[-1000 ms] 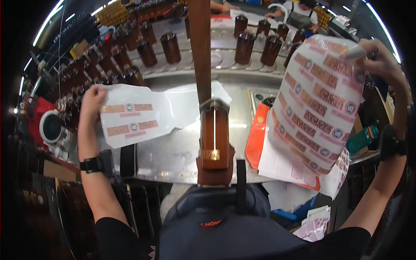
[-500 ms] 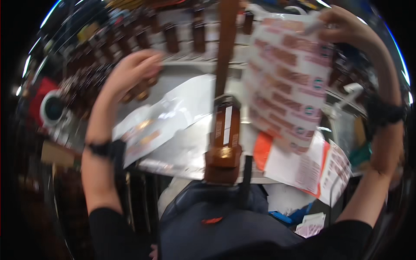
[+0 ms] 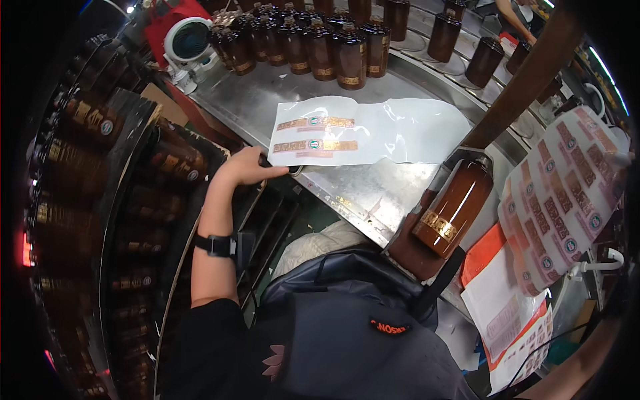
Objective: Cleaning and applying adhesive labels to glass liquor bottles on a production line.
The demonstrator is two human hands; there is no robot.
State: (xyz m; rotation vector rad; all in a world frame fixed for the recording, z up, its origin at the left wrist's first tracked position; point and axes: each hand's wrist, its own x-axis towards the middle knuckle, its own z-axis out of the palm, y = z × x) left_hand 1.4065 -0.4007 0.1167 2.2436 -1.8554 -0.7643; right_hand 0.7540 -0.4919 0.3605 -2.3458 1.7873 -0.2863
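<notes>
My left hand (image 3: 248,167) lies at the near edge of the steel table (image 3: 360,190), fingers curled on the lower left corner of a white backing sheet (image 3: 400,130) that lies flat and carries two orange label strips (image 3: 313,133). My right hand (image 3: 623,159) is mostly lost at the right rim; it holds up a large sheet of orange labels (image 3: 560,200). A brown bottle (image 3: 453,207) with a gold band lies tilted in a holder in front of me, between the two sheets.
Rows of brown bottles (image 3: 320,47) stand along the back of the table. A red and white machine (image 3: 187,37) sits at the far left corner. Dark racks of bottles (image 3: 100,133) fill the left. Orange and white sheets (image 3: 507,300) lie lower right. A brown post (image 3: 527,80) rises above the holder.
My view has swung left. My left hand has brought the white sheet down flat onto the table. The big label sheet has moved out to the right.
</notes>
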